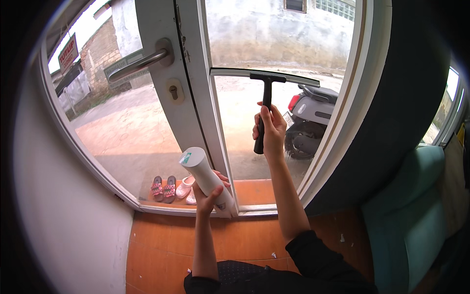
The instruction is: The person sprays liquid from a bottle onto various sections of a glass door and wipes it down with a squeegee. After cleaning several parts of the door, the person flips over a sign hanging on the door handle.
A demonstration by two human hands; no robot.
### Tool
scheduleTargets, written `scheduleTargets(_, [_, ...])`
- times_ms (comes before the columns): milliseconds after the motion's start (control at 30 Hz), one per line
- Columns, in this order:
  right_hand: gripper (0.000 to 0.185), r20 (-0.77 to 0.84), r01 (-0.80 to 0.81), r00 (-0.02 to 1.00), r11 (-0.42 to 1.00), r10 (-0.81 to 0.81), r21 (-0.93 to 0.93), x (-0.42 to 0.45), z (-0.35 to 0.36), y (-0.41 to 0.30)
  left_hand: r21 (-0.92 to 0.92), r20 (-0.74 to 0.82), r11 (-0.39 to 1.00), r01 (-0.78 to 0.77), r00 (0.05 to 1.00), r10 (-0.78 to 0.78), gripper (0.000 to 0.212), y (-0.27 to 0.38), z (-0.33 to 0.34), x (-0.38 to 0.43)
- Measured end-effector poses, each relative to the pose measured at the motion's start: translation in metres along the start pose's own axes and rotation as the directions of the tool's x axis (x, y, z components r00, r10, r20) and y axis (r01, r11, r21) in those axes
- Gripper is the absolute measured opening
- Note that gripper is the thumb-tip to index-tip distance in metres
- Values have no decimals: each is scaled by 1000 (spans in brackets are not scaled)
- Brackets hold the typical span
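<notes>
My right hand grips the black handle of a window squeegee. The squeegee's long blade lies across the right-hand glass pane, reaching from the white frame at its left end to above a parked scooter seen outside. Lower and to the left, my left hand is wrapped around a white plastic bottle, which tilts up and left with its flat end uppermost. That bottle is in front of the lower edge of the white door. Whether the blade presses on the glass cannot be told.
A metal lever handle and a keyhole plate stick out from the door. Outside stand sandals, pink clogs and the scooter. A teal chair is at the right; small scraps lie on the orange floor.
</notes>
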State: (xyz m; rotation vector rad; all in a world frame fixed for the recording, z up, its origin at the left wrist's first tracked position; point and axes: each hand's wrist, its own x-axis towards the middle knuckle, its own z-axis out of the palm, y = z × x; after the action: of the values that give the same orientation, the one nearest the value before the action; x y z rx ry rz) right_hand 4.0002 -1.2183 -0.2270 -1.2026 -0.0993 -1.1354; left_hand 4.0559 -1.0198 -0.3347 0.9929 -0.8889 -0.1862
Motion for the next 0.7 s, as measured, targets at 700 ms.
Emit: scheduleTargets(700, [18,-139,-211,971,969,194,-127,-100,-67,72,-1,30,999,50,998,-50,41,-6,1,-11])
